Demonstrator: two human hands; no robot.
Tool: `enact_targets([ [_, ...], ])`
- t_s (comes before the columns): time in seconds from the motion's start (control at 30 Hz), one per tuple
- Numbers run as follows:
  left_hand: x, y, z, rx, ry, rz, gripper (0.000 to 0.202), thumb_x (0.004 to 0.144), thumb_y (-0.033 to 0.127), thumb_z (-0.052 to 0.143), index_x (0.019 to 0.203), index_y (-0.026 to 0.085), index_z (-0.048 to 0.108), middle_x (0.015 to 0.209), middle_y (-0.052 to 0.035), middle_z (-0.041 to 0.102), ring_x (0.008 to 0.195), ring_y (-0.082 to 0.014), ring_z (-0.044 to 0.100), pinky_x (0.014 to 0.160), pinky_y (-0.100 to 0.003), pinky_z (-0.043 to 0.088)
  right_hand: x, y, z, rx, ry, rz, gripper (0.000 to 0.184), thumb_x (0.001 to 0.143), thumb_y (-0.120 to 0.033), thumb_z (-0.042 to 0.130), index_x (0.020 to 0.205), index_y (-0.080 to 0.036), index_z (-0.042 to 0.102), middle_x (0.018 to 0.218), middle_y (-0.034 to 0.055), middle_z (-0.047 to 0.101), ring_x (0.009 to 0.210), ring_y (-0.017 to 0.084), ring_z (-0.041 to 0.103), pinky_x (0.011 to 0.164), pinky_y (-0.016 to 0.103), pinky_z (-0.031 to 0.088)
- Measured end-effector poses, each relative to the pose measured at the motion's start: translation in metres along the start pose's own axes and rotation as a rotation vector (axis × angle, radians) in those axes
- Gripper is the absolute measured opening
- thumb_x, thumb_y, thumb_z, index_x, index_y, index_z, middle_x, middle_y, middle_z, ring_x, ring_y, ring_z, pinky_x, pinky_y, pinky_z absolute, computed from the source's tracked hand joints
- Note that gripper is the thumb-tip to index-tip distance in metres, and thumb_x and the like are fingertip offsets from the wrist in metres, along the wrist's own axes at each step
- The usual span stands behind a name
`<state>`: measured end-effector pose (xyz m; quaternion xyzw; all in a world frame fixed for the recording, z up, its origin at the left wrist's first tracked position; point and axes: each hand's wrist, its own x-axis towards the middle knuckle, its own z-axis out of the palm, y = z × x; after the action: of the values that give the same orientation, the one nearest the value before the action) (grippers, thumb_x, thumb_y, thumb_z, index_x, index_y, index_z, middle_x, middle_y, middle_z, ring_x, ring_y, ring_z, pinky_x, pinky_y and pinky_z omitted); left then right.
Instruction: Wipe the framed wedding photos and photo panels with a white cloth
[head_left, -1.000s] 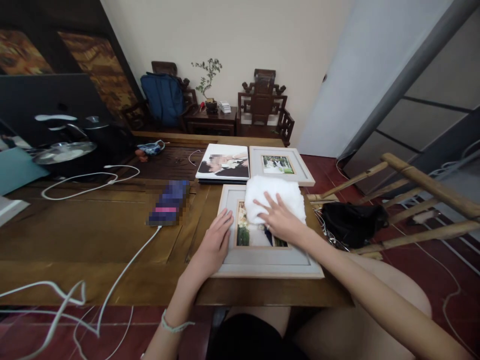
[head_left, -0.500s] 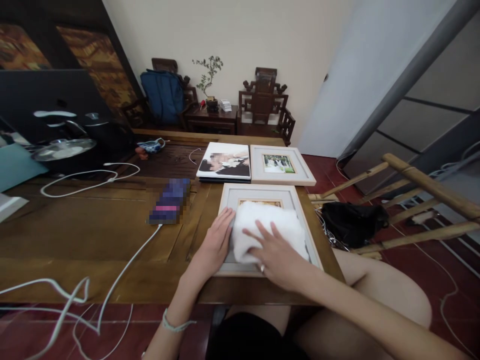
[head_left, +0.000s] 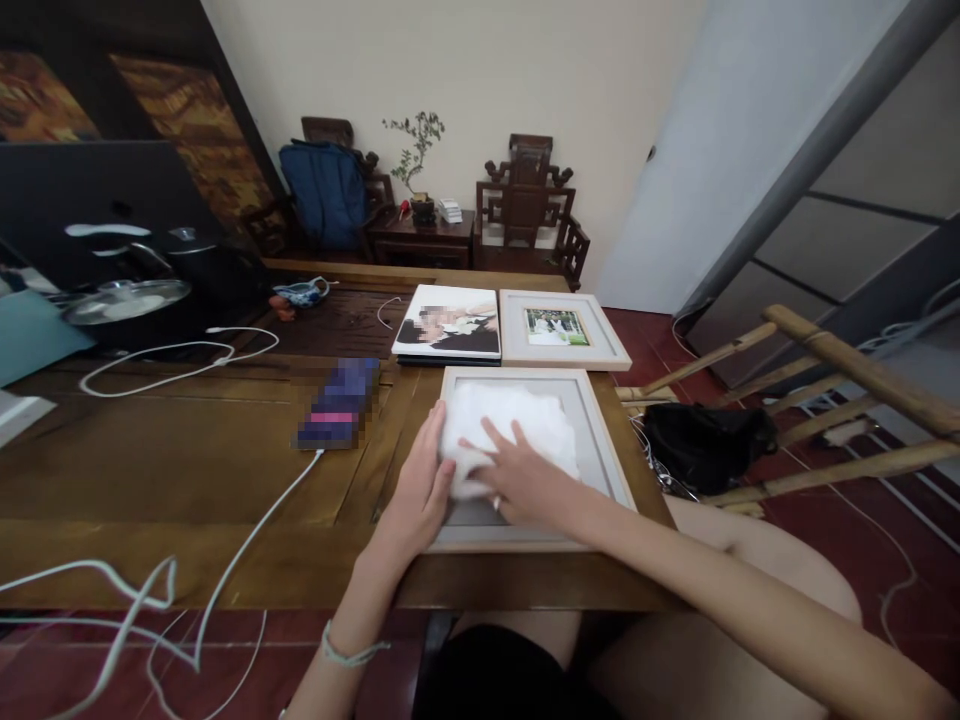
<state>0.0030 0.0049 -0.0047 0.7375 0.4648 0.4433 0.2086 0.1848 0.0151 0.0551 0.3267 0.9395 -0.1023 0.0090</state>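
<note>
A pale wooden picture frame (head_left: 536, 545) lies flat at the table's near edge. A white cloth (head_left: 551, 425) covers most of its middle, hiding the picture. My right hand (head_left: 517, 475) presses the cloth down against the frame's front, fingers spread on top and its lower edge tucked under the hand. Along the left rail, my left hand (head_left: 420, 485) holds the frame, with straight fingers at the outer side and the thumb over the inner side, close to the cloth.
Behind lie a second framed photo (head_left: 551, 335) and a stack topped by a photo panel (head_left: 450, 320). To the left are a phone (head_left: 337, 405) on a white cable (head_left: 255, 520), and a lidded pan (head_left: 127, 305). A bamboo chair (head_left: 862, 370) with a black bag (head_left: 705, 445) stands right.
My right hand and the cloth have slid left and slightly away from me over the frame, uncovering its right side. My left hand has shifted a little left and now shows its thumb apart.
</note>
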Motion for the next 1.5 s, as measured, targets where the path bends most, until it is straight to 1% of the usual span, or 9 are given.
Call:
enact_targets([
  [0.17, -0.001, -0.007, 0.006, 0.059, -0.070, -0.006, 0.049, 0.097, 0.036, 0.032, 0.144, 0.022, 0.028, 0.152, -0.0101, 0.030, 0.141, -0.0226, 0.022, 0.115, -0.047, 0.022, -0.066, -0.039, -0.009, 0.130, -0.112, -0.020, 0.041, 0.084, -0.014, 0.050, 0.123, -0.021, 0.056, 0.149, 0.0052, 0.035, 0.141, 0.032, 0.013, 0.109, 0.061, 0.022],
  [0.3, -0.001, -0.015, 0.014, 0.099, -0.058, 0.119, 0.042, 0.096, 0.025, 0.037, 0.138, 0.019, 0.037, 0.152, -0.0131, 0.028, 0.143, -0.0234, 0.015, 0.114, -0.050, 0.022, -0.089, -0.039, 0.000, 0.050, -0.068, 0.124, 0.041, 0.078, -0.010, 0.053, 0.117, -0.022, 0.059, 0.151, 0.0047, 0.031, 0.140, 0.036, 0.013, 0.107, 0.065, 0.021],
  [0.6, 0.001, -0.013, 0.012, 0.139, -0.162, 0.120, 0.041, 0.096, 0.021, 0.037, 0.136, 0.022, 0.040, 0.143, -0.0119, 0.044, 0.140, -0.0237, 0.026, 0.109, -0.054, 0.029, -0.057, 0.090, -0.012, -0.326, 0.157, 0.276, 0.043, 0.075, -0.002, 0.051, 0.114, -0.016, 0.061, 0.146, 0.0105, 0.039, 0.137, 0.035, 0.024, 0.106, 0.065, 0.021],
  [0.73, 0.001, -0.016, 0.012, 0.113, -0.131, 0.135, 0.040, 0.095, 0.019, 0.036, 0.135, 0.022, 0.042, 0.141, -0.0120, 0.046, 0.140, -0.0227, 0.028, 0.110, -0.053, 0.029, -0.038, 0.113, -0.019, -0.373, 0.195, 0.275, 0.038, 0.079, -0.005, 0.051, 0.114, -0.016, 0.061, 0.146, 0.0106, 0.039, 0.138, 0.036, 0.021, 0.107, 0.062, 0.022],
  [0.97, 0.001, -0.018, 0.015, 0.107, -0.075, 0.148, 0.040, 0.094, 0.016, 0.035, 0.133, 0.019, 0.044, 0.138, -0.0137, 0.049, 0.138, -0.0230, 0.031, 0.110, -0.053, 0.031, -0.080, 0.039, -0.001, -0.227, 0.053, 0.192, 0.037, 0.075, -0.003, 0.051, 0.109, -0.013, 0.063, 0.145, 0.0136, 0.040, 0.137, 0.038, 0.021, 0.109, 0.063, 0.017],
  [1.1, 0.001, -0.014, 0.015, 0.115, -0.075, 0.102, 0.040, 0.094, 0.019, 0.038, 0.134, 0.021, 0.044, 0.139, -0.0120, 0.048, 0.138, -0.0240, 0.032, 0.109, -0.054, 0.032, -0.117, -0.023, -0.002, -0.049, -0.020, 0.112, 0.038, 0.075, -0.005, 0.051, 0.108, -0.020, 0.062, 0.149, 0.0077, 0.033, 0.139, 0.034, 0.020, 0.110, 0.060, 0.023],
  [1.2, 0.002, -0.011, 0.013, 0.111, -0.097, 0.084, 0.040, 0.093, 0.024, 0.043, 0.133, 0.018, 0.045, 0.139, -0.0131, 0.048, 0.138, -0.0252, 0.032, 0.110, -0.053, 0.032, -0.125, -0.041, -0.007, 0.060, -0.012, 0.077, 0.044, 0.076, -0.004, 0.048, 0.113, -0.026, 0.058, 0.151, 0.0017, 0.030, 0.139, 0.028, 0.023, 0.112, 0.049, 0.030],
  [1.37, 0.003, -0.011, 0.011, 0.092, -0.118, 0.068, 0.042, 0.093, 0.028, 0.045, 0.134, 0.020, 0.045, 0.140, -0.0122, 0.048, 0.137, -0.0262, 0.032, 0.110, -0.054, 0.031, -0.094, 0.004, -0.020, 0.047, 0.150, 0.290, 0.067, 0.073, 0.004, 0.039, 0.135, -0.020, 0.039, 0.147, 0.0144, 0.035, 0.131, 0.030, 0.039, 0.097, 0.043, 0.047],
  [1.5, 0.002, -0.014, 0.012, 0.101, -0.112, 0.127, 0.043, 0.092, 0.024, 0.045, 0.135, 0.021, 0.042, 0.141, -0.0127, 0.047, 0.138, -0.0264, 0.031, 0.109, -0.055, 0.031, -0.034, 0.056, -0.036, -0.277, 0.405, 0.302, 0.071, 0.067, 0.015, 0.028, 0.127, -0.018, 0.046, 0.155, 0.0087, 0.015, 0.141, 0.031, 0.007, 0.109, 0.061, 0.021],
])
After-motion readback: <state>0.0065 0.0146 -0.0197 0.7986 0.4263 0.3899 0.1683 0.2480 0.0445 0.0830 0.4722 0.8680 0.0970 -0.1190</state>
